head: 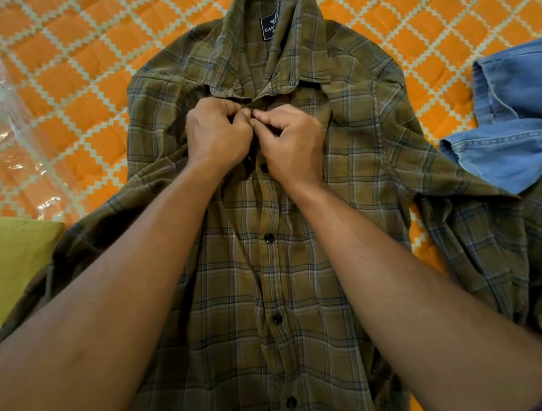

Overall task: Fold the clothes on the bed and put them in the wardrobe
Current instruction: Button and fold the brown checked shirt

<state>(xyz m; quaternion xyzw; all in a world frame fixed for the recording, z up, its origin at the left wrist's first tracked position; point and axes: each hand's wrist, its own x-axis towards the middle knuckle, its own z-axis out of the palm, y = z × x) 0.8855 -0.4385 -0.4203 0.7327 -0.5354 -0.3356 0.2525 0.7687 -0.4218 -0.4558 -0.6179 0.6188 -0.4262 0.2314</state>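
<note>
Two forearms reach over a plaid shirt (286,237) spread on the bed (86,90). Left hand (218,132) and right hand (291,142), touching, pinch its placket under the collar, seemingly buttoning it for folding.

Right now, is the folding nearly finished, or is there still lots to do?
Lots to do. Done: the plaid shirt lies spread flat on the orange bedspread, its lower buttons closed. In hand: the left hand and right hand pinch the placket just under the collar, apparently working the top button. Left: folding this shirt, then the crumpled blue denim garment, then putting everything in the wardrobe, which isn't in view.
</note>
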